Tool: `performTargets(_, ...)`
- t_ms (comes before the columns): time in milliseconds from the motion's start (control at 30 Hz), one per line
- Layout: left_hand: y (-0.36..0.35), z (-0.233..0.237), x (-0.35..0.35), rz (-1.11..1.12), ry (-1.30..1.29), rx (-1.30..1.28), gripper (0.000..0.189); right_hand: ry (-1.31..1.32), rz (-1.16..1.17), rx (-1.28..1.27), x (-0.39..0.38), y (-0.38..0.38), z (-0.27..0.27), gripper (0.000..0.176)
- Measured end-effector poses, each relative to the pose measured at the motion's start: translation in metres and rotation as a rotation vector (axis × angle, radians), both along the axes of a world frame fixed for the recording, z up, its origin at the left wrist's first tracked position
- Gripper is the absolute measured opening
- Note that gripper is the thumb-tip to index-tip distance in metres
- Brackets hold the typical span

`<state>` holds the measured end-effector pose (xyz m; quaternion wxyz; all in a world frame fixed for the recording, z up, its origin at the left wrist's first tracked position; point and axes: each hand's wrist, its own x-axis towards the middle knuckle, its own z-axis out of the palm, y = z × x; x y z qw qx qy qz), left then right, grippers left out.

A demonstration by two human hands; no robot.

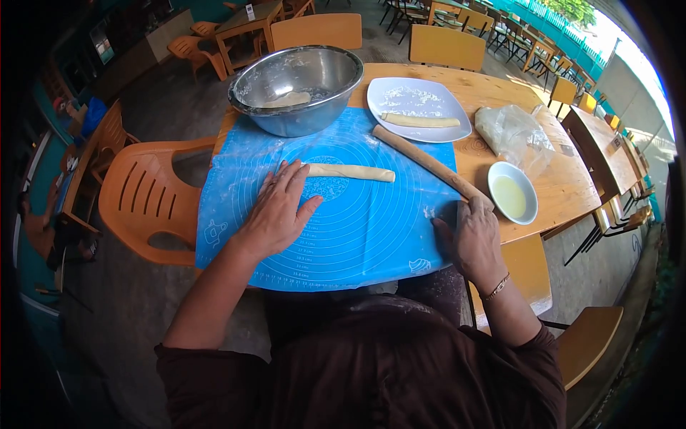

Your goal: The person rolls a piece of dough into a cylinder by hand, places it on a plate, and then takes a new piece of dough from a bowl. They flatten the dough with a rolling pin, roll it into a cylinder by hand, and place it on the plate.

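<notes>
From the head view, the left hand (279, 211) lies flat and open on the blue silicone mat (357, 243), its fingertips touching the left end of a smooth, pale dough roll (351, 172). The right hand (475, 239) curls over the near end of a slim wooden rolling pin (421, 159) (set aslant, just right of the dough). A floury steel bowl (296, 79) stands beyond on the wooden bench (500, 93).
</notes>
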<state>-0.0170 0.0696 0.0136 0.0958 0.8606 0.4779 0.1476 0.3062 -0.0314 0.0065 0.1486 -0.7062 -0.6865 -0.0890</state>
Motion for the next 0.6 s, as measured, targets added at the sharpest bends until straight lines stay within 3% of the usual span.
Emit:
performTargets(233, -0.009, -0.002, 0.011, 0.002, 0.084, -0.058, 0.073, 0.152, 0.013, 0.038, -0.011, 0.000, -0.008, 0.022)
performTargets(333, -0.012, -0.019, 0.010, -0.020, 0.046, -0.027, 0.081, 0.193, 0.036, 0.043, -0.011, 0.005, -0.020, 0.012)
performTargets(433, -0.015, -0.025, 0.004, -0.031, 0.079, 0.068, 0.085, 0.200, 0.064, 0.031, -0.007, 0.002, -0.022, 0.013)
performTargets(600, -0.037, -0.018, 0.014, -0.018, 0.165, -0.098, 0.094, 0.159, 0.087, 0.023, 0.017, 0.000, -0.017, 0.011)
